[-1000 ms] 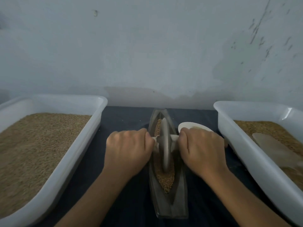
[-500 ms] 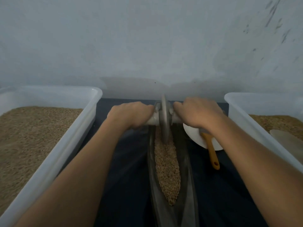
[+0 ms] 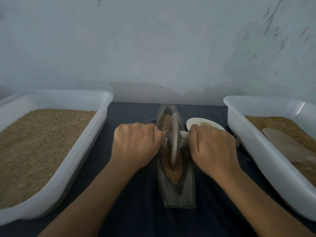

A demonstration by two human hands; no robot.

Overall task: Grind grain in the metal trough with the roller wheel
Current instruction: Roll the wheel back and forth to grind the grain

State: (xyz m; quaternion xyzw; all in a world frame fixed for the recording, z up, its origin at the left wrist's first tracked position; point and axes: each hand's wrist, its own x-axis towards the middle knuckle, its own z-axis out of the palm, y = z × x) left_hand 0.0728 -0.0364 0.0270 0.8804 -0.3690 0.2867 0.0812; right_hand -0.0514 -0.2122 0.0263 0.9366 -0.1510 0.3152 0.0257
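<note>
Left hand [image 3: 136,144] and right hand [image 3: 212,149] each grasp the axle handle of the roller wheel [image 3: 174,141], which stands in the grain [image 3: 172,171] mid metal trough [image 3: 187,189]. Uneven pressure could tip it, spilling kernels over the rim

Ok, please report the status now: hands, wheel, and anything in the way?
Left hand and right hand grip the wheel handles. Wheel upright in trough, on grain. White dish beside trough, clear.
</note>
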